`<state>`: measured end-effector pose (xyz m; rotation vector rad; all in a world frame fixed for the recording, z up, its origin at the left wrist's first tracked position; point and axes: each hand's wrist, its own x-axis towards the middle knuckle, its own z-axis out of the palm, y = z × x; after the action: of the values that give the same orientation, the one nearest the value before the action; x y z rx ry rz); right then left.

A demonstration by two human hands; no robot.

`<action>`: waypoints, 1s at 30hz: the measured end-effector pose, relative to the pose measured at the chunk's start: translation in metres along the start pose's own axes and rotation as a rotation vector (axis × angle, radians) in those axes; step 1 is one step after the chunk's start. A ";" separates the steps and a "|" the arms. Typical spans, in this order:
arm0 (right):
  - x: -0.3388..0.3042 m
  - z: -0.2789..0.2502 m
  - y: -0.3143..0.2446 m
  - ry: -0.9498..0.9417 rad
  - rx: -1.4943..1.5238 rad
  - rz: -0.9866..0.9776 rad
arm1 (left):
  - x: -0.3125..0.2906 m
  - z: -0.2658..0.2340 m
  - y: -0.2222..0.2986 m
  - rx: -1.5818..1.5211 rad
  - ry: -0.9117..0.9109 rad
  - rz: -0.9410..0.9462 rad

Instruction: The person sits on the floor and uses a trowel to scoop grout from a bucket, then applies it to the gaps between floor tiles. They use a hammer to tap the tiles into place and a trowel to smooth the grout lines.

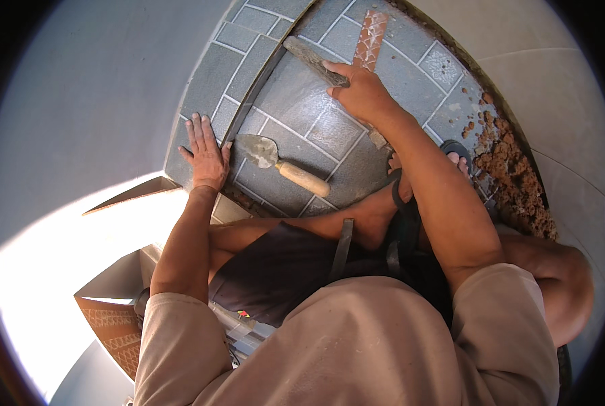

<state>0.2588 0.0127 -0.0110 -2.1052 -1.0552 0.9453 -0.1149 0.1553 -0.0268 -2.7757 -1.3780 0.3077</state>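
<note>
My left hand (206, 154) lies flat with fingers spread on the grey tiles (211, 71) beside the wall, close to the raised edge. My right hand (363, 91) is closed around one end of a grey, worn stick-like bar (309, 57), whose far end points left toward that edge. Between my hands a pointed trowel (302, 178) rests on the lower tiles, its blade to the left and its wooden handle toward me. A narrow reddish tile strip (371, 37) with whitish mortar marks lies beyond my right hand.
Crumbled brown soil (512, 172) runs along the right border. My sandalled foot (459, 154) stands near it. Cut tile pieces (113, 325) lean at the lower left, and a plain wall (99, 88) rises on the left. A small chunk (377, 139) sits beside my right forearm.
</note>
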 end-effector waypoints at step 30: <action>-0.002 0.003 0.005 0.073 0.058 0.013 | -0.001 -0.004 0.002 -0.076 0.026 -0.019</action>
<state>0.2573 0.0087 -0.0158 -2.0847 -0.9674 0.8876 -0.1132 0.1539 -0.0229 -2.8143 -1.4394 0.2229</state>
